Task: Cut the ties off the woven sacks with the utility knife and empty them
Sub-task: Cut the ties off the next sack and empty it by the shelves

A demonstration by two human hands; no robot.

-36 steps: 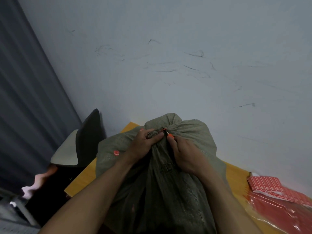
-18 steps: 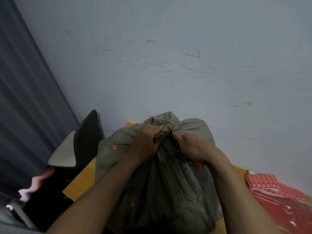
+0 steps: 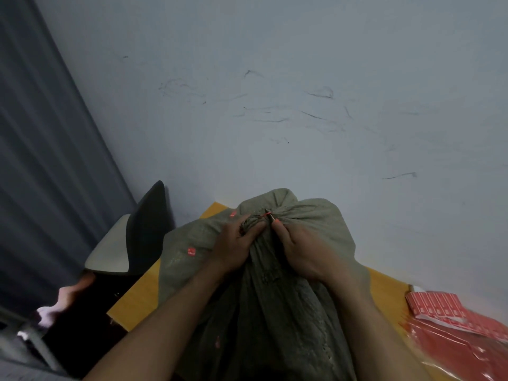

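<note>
Tightly, left fingers (image 3: 248, 229) on sack (image 3: 316, 218), right fingers (image 3: 281, 231) round utility knife (image 3: 270, 216).

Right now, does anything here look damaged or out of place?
Only the wall stands out: dark scuff marks streak it above the sack. Nothing is spilled; the right hand holds the knife at its gathered neck.

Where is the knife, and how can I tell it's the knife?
Find the big grey-green sack on the yellow table. At its bunched neck, the right hand pinches the knife. It is a thin dark tip with orange bits, unlike the flat red patches on the sack.
</note>
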